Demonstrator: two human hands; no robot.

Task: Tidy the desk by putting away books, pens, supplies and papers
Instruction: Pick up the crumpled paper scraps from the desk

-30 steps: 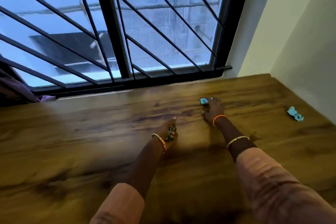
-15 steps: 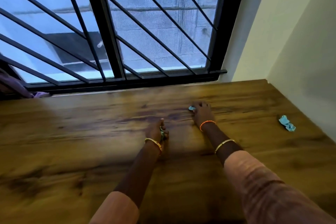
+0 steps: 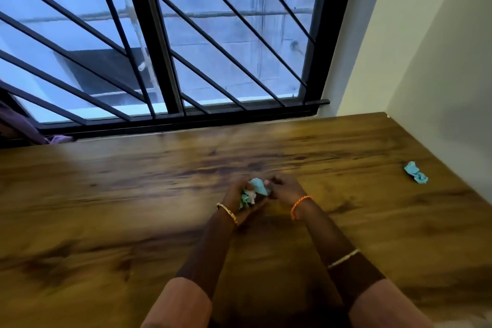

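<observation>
Right now, seen from my head camera, my left hand (image 3: 241,198) cups a wad of crumpled paper scraps (image 3: 249,196), fingers curled round it. My right hand (image 3: 286,189) pinches a light blue scrap (image 3: 258,186) against that wad, above the wooden desk (image 3: 133,194). Another blue crumpled scrap (image 3: 415,172) lies well apart, near the right wall (image 3: 439,61).

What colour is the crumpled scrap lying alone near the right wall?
Light blue. The crumpled scrap shows best in the head view, on the wooden desk.
</observation>
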